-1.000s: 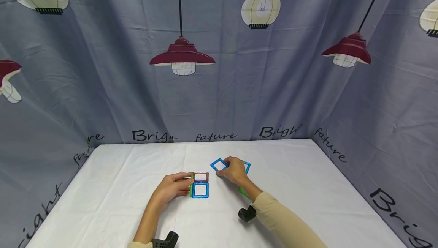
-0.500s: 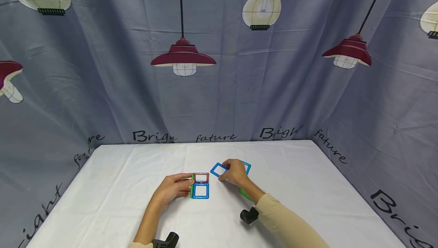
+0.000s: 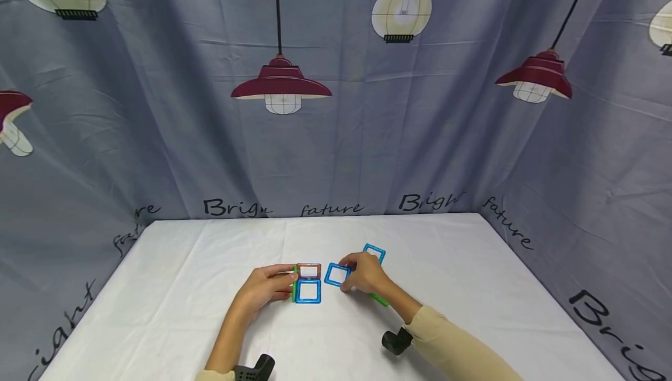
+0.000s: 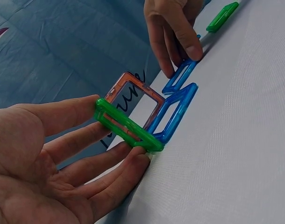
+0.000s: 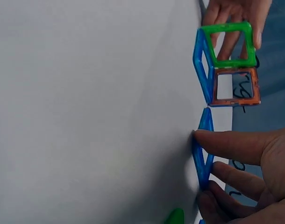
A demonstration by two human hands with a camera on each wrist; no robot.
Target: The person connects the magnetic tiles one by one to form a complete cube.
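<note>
A small corner of square magnetic tiles stands on the cloth: a blue tile lies at its base, with a reddish-brown tile upright behind and a green tile upright on the left. My left hand rests its extended fingertips against the outer side of the green tile. Just to the right, another blue square magnetic tile is pinched between the thumb and fingers of my right hand. In the right wrist view, this held tile's near corner almost meets the corner structure; whether they touch I cannot tell.
Beyond my right hand lies a loose blue square tile. A green tile sits partly hidden under the right forearm. A white cloth covers the table, and a grey-blue curtain hangs behind.
My right hand has drawn the pinched blue tile toward me, turning it from a diamond to nearly square. More of the loose blue tile shows. The left hand has stayed put.
</note>
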